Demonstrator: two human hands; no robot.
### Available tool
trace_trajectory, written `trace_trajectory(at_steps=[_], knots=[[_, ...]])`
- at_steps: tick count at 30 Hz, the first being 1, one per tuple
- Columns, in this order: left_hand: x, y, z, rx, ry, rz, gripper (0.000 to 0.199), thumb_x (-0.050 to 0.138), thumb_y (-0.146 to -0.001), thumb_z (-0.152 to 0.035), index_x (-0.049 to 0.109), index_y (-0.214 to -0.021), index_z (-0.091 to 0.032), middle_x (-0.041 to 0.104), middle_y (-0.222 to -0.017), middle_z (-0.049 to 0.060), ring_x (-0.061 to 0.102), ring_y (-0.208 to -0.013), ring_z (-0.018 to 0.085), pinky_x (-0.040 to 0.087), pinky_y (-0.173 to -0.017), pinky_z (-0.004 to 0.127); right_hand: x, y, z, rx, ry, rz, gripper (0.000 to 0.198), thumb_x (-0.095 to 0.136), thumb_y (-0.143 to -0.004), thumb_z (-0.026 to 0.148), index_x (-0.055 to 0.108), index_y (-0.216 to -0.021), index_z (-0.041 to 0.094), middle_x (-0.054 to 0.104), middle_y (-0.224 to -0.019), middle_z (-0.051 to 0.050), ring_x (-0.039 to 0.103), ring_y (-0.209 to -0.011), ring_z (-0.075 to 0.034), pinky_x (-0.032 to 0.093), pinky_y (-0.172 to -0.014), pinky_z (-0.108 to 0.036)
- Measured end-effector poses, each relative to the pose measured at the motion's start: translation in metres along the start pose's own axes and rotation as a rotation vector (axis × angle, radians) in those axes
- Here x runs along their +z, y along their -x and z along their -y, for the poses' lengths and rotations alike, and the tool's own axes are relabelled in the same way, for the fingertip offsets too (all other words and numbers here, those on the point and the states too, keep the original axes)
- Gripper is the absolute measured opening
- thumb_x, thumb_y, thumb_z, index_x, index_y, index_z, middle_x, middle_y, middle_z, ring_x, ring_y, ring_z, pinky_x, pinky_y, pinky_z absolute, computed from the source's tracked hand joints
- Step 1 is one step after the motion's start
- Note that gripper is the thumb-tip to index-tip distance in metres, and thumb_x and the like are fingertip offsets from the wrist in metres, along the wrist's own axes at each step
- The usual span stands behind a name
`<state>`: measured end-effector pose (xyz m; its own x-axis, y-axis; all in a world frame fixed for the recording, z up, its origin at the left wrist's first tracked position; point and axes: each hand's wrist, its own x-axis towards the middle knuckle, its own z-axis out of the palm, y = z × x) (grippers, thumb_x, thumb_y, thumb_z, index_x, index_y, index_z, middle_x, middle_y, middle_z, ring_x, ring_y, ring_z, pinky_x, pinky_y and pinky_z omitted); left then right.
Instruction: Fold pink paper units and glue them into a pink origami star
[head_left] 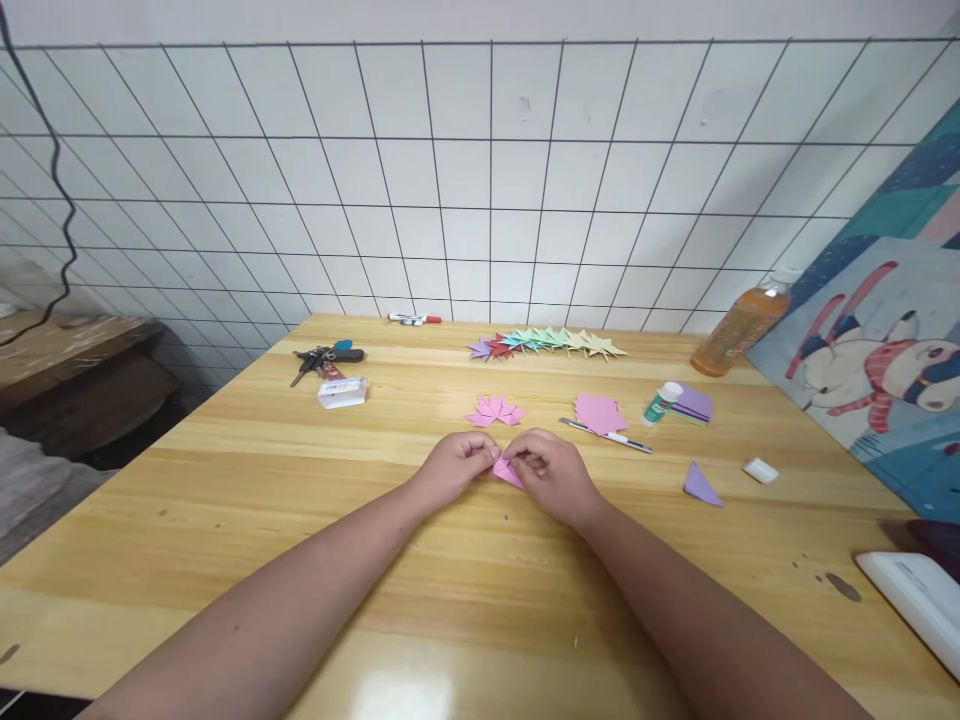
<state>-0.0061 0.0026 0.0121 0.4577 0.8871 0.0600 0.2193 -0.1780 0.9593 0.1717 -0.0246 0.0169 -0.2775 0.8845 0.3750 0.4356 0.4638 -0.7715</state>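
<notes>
A small folded piece of pink paper [508,472] is pinched between both hands, just above the wooden table [420,600]. My left hand [457,465] grips its left corner with thumb and forefinger. On the other side, the fingers of my right hand [553,470] close on its upper right part and cover some of it. Right beyond the hands lies a pink folded-paper leaf shape [495,410]. A stack of pink paper squares [599,413] is to the right of that, with a slim pen [606,435] along its near edge.
A glue stick [661,404] stands by purple paper squares [693,402]. Nearer are a purple folded triangle [701,485] and an eraser [760,470]. Colourful folded-paper leaves [551,342], a marker [414,319] and a bottle [742,325] line the back. Keys [327,358] and a small box [342,392] lie left.
</notes>
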Motion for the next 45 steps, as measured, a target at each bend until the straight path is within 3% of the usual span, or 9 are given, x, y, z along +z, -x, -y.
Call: trace_trajectory(at_steps=[3,6,9,20,28,35,45], knots=[[0.001,0.002,0.0,0.062,-0.183,-0.044,0.026,0.05,-0.08,-0.035,0.058,-0.066,-0.015,0.053,-0.062,-0.001,0.047,-0.059,0.012,0.036,-0.057,0.021,0.002,0.0,-0.001,0.177,-0.125,-0.003,0.022,0.052,-0.075,0.02,0.062,-0.094,0.022,0.065,-0.087,-0.003,0.06,-0.078,-0.016,0.046,-0.061,-0.024],[0.001,0.005,-0.001,0.13,-0.355,-0.046,0.026,0.046,-0.083,-0.032,0.06,-0.068,-0.016,0.054,-0.061,-0.001,0.046,-0.058,0.012,0.034,-0.055,0.02,0.004,-0.002,-0.002,0.284,-0.166,0.032,0.015,0.052,-0.076,0.026,0.065,-0.082,0.02,0.065,-0.076,-0.002,0.059,-0.071,-0.015,0.045,-0.062,-0.025],[0.0,0.006,-0.003,0.173,-0.462,-0.046,0.026,0.044,-0.084,-0.03,0.061,-0.069,-0.017,0.055,-0.06,-0.002,0.047,-0.057,0.012,0.033,-0.054,0.02,0.004,-0.004,-0.003,0.298,-0.186,0.052,0.015,0.054,-0.075,0.029,0.064,-0.072,0.019,0.063,-0.067,-0.001,0.057,-0.064,-0.014,0.044,-0.062,-0.024],[-0.001,0.007,-0.011,0.181,-0.64,-0.043,0.026,0.041,-0.086,-0.029,0.062,-0.073,-0.019,0.059,-0.067,-0.001,0.05,-0.062,0.012,0.033,-0.056,0.02,0.001,-0.005,-0.001,0.311,-0.216,0.073,0.018,0.055,-0.076,0.032,0.064,-0.071,0.017,0.063,-0.066,-0.001,0.055,-0.062,-0.013,0.043,-0.061,-0.023],[-0.001,0.008,-0.012,0.203,-0.669,-0.02,0.024,0.041,-0.086,-0.026,0.062,-0.075,-0.02,0.06,-0.069,-0.001,0.052,-0.064,0.012,0.034,-0.058,0.021,0.0,-0.005,0.001,0.301,-0.229,0.067,0.015,0.057,-0.074,0.03,0.062,-0.068,0.017,0.063,-0.067,-0.001,0.056,-0.064,-0.013,0.043,-0.061,-0.024],[0.002,0.007,-0.009,0.197,-0.59,-0.004,0.024,0.042,-0.085,-0.027,0.059,-0.071,-0.018,0.059,-0.066,-0.002,0.052,-0.063,0.012,0.034,-0.057,0.02,0.002,-0.005,0.003,0.354,-0.224,0.054,0.014,0.056,-0.071,0.028,0.052,-0.061,0.018,0.052,-0.056,0.004,0.043,-0.049,-0.009,0.034,-0.048,-0.02],[-0.002,0.004,0.0,0.159,-0.451,-0.092,0.021,0.044,-0.084,-0.026,0.059,-0.072,-0.017,0.06,-0.068,-0.001,0.054,-0.064,0.013,0.038,-0.06,0.021,0.004,-0.007,-0.002,0.346,-0.286,0.031,0.022,0.058,-0.072,0.037,0.056,-0.064,0.017,0.053,-0.057,0.002,0.047,-0.054,-0.011,0.038,-0.054,-0.023]])
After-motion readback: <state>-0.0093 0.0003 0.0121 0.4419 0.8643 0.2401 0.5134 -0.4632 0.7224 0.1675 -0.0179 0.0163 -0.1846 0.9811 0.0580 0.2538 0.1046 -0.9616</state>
